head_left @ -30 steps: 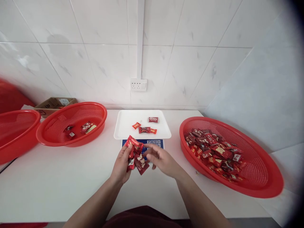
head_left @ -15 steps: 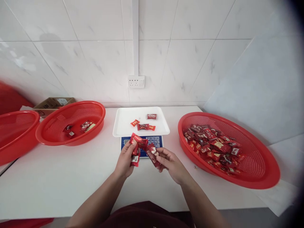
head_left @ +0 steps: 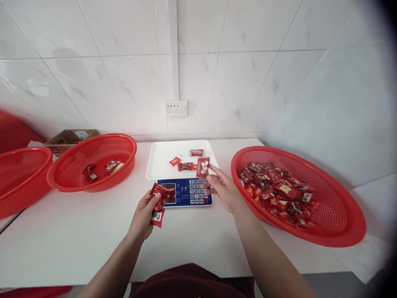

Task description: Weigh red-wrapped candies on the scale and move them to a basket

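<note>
My left hand (head_left: 143, 215) is closed on a few red candy packets (head_left: 160, 198), held over the white counter just left of the scale's keypad (head_left: 198, 192). My right hand (head_left: 223, 191) pinches one dark red candy packet (head_left: 203, 167) at the front right corner of the white scale tray (head_left: 161, 159). Several small red candies (head_left: 185, 166) lie on that tray. The blue scale (head_left: 178, 194) sits under it, facing me.
A large red basket (head_left: 341, 229) full of red candies stands on the right. A red basket (head_left: 74, 182) with a few candies is on the left, another red basket (head_left: 18, 186) beyond it. A cardboard box (head_left: 70, 135) sits by the wall.
My right hand took one dark red packet from the bunch in my left hand and carried it up to the tray. My left hand drew back to the left.
</note>
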{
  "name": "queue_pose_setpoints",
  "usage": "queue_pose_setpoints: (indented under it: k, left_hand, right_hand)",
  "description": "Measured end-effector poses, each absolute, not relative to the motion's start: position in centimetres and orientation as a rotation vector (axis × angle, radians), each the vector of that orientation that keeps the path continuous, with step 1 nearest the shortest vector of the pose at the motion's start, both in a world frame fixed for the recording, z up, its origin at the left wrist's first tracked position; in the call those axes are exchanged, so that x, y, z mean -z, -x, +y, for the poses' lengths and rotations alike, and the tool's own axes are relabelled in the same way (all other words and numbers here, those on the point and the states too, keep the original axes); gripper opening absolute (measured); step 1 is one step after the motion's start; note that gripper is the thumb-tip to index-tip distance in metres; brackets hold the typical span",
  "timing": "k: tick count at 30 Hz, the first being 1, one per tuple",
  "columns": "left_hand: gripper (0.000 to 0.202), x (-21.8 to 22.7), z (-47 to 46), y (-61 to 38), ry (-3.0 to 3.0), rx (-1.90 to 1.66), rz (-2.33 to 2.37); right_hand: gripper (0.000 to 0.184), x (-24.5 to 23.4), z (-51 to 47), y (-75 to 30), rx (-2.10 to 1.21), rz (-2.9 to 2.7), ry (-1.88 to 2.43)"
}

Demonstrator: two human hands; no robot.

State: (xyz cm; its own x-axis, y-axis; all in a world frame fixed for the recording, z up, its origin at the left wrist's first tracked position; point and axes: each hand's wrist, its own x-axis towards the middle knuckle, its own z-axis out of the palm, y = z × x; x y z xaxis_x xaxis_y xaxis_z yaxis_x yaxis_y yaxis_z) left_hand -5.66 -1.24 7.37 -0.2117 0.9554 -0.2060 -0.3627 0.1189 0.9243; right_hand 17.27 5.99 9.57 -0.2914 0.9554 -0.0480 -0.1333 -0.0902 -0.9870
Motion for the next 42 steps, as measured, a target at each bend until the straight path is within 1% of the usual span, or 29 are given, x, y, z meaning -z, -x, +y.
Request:
queue_pose_setpoints:
  k: [2, 3, 4, 8, 10, 13, 15, 17, 19, 22, 24, 25, 27, 30, 32, 35, 39, 40, 42]
  left_hand:
    - [0.034, -7.4, -1.4, 5.1, -0.741, -1.371, 1.201]
    - [0.034, -7.5, -1.5, 4.8, -0.778, -1.334, 1.212]
    - [0.034, -7.4, -1.6, 4.6, -0.83, -1.285, 1.225]
    - [0.03, -6.9, -2.5, 4.0, -1.132, -1.075, 1.237]
    - [0.027, -6.5, -2.9, 3.7, -1.221, -1.008, 1.213]
    - [0.029, -5.9, -3.2, 3.1, -1.192, -0.932, 1.136]
    - [0.035, -5.5, -3.2, 2.7, -1.111, -0.904, 1.109]
    - [0.043, -5.3, -3.2, 2.4, -1.021, -0.91, 1.128]
    - [0.045, -5.2, -3.2, 2.2, -0.967, -0.93, 1.15]
    - [0.04, -5.0, -3.3, 2.0, -0.978, -0.907, 1.155]
    - [0.038, -4.9, -3.5, 2.1, -1.002, -0.873, 1.162]
    - [0.038, -4.8, -3.6, 2.2, -1.01, -0.865, 1.169]
    - [0.037, -4.7, -3.8, 2.3, -1.011, -0.874, 1.185]
    - [0.033, -4.3, -4.0, 2.5, -1.056, -0.934, 1.211]
    - [0.029, -4.0, -4.2, 2.5, -1.14, -0.978, 1.227]
    - [0.024, -3.5, -4.3, 2.3, -1.276, -1.002, 1.269]
    - [0.019, -3.3, -4.2, 1.4, -1.377, -0.992, 1.305]
    - [0.018, -3.3, -4.2, 1.1, -1.39, -0.996, 1.306]
    - [0.018, -3.4, -4.1, 0.6, -1.436, -1.003, 1.318]
  right_hand:
    - [0.079, -10.3, 6.6, -16.7, -1.579, -1.369, 0.963]
    - [0.079, -10.3, 6.5, -16.4, -1.6, -1.441, 0.962]
    - [0.076, -10.2, 6.2, -16.2, -1.626, -1.52, 0.958]
    - [0.051, -8.1, 3.5, -16.0, -1.796, -1.789, 0.832]
    - [0.043, -7.2, 2.1, -16.1, -1.786, -1.851, 0.846]
    - [0.029, -6.6, 1.3, -16.4, -1.751, -1.858, 0.948]
    - [0.024, -6.8, 1.8, -16.5, -1.739, -1.817, 0.995]
    - [0.026, -7.5, 3.0, -16.4, -1.672, -1.744, 1.05]
    - [0.032, -8.7, 4.6, -16.2, -1.592, -1.595, 1.07]
    - [0.052, -10.6, 6.5, -15.6, -1.554, -1.398, 0.997]
    - [0.064, -11.1, 6.9, -15.1, -1.573, -1.43, 0.981]
    - [0.066, -11.0, 6.7, -14.9, -1.59, -1.489, 0.994]
    - [0.063, -10.1, 5.8, -14.7, -1.639, -1.637, 1.012]
    - [0.048, -7.9, 3.5, -14.8, -1.756, -1.82, 0.966]
    - [0.043, -6.5, 1.9, -14.9, -1.776, -1.87, 0.945]
    - [0.046, -5.0, -0.2, -15.0, -1.84, -1.782, 0.959]
    - [0.063, -3.9, -2.2, -14.3, -2.011, -1.543, 0.851]
    - [0.064, -3.7, -2.5, -14.1, -2.029, -1.49, 0.837]
    - [0.056, -3.5, -3.1, -13.6, -2.052, -1.383, 0.846]
